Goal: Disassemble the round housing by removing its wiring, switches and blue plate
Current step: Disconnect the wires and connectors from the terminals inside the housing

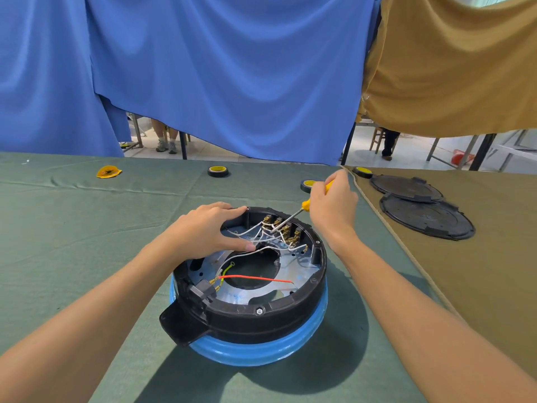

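Round black plastic housing [261, 312], wired.
Left hand [206, 231] flat on rim; right hand [334, 207] grips yellow-handled screwdriver [305, 204] at switches [286, 229].

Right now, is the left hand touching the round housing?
Touching. The head view shows the left hand resting on the far rim of the round housing, with no gap: fingers along the top edge, thumb lying inside.

Background clutter

Green cloth [87, 228] on the table: yellow wrapper [108, 171] far left, tape roll [218, 171] mid, second roll [307, 185] right of it. Tan cloth [494, 257]: third roll [362, 171], two black lids [406, 188] [427, 218] overlapping. Blue curtain [232, 68] and tan curtain [450, 68] hang behind.
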Tool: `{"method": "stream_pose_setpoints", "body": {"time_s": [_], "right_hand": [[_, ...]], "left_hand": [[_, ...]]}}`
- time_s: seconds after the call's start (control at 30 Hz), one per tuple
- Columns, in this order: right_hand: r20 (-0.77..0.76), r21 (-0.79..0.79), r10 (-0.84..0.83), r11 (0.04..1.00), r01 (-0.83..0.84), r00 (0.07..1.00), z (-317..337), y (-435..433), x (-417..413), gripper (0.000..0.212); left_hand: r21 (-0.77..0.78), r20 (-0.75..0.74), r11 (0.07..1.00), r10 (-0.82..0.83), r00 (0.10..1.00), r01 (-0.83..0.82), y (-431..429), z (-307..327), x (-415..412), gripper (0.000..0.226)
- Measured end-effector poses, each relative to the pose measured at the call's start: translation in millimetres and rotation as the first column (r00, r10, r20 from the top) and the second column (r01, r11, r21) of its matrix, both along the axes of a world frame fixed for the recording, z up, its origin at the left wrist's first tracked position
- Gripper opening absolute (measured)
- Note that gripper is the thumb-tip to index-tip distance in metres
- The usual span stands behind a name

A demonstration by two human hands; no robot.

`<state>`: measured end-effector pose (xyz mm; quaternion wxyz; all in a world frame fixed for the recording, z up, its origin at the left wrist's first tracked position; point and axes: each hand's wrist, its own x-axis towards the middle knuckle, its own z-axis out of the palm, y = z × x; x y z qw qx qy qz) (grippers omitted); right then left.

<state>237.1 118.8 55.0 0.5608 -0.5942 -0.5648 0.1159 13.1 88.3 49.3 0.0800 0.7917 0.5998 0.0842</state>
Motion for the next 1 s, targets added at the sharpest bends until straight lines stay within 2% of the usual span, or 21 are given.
{"method": "stream_pose_setpoints", "body": {"time_s": [0.1, 0.17, 0.23, 0.33, 0.43, 0.5, 0.67, 0.77, 0.87, 1.0], "right_hand": [[0.112, 0.275, 0.019, 0.960, -0.050, 0.994, 8, -10, 5, 0.012], [0.192, 0.364, 0.031, 0.926, -0.100, 0.981, 13, -15, 6, 0.012], [0.269, 0.382, 0.053, 0.911, -0.157, 0.962, 16, -19, 5, 0.012], [0.433, 0.317, 0.132, 0.904, -0.288, 0.892, 14, -24, -5, 0.011], [0.540, 0.287, 0.132, 0.900, -0.329, 0.831, 13, -25, -15, 0.008], [0.544, 0.235, 0.136, 0.922, -0.306, 0.828, 12, -23, -19, 0.008], [0.431, 0.107, 0.104, 0.980, -0.165, 0.896, 6, -21, -31, 0.009], [0.547, 0.156, 0.083, 0.967, -0.199, 0.833, 10, -24, -38, 0.015], [0.591, 0.210, 0.049, 0.954, -0.212, 0.805, 17, -26, -30, 0.010], [0.471, 0.272, 0.018, 0.948, -0.165, 0.882, 24, -24, -9, 0.010]], "left_hand": [[0.000, 0.006, 1.000, 0.000, 1.000, 0.000, 0, 0, 0, 0.112], [-0.005, 0.013, 1.000, 0.003, 1.000, -0.003, 0, 1, 1, 0.111], [-0.005, 0.012, 1.000, 0.003, 1.000, -0.003, 0, 1, 2, 0.109], [-0.003, 0.003, 1.000, 0.002, 1.000, -0.002, -1, 1, 2, 0.108], [-0.003, 0.007, 1.000, -0.004, 1.000, 0.004, 0, 0, 1, 0.108], [0.008, 0.008, 1.000, -0.013, 1.000, 0.013, 1, -1, 1, 0.107], [0.030, -0.034, 0.999, -0.019, 0.999, 0.020, 2, -3, 0, 0.104], [0.044, -0.044, 0.999, -0.018, 0.999, 0.020, 2, -3, 1, 0.101], [0.040, -0.057, 0.999, -0.021, 0.998, 0.023, 0, -2, 1, 0.102], [0.029, -0.053, 0.999, -0.023, 0.998, 0.025, -1, -2, 1, 0.103]]}}
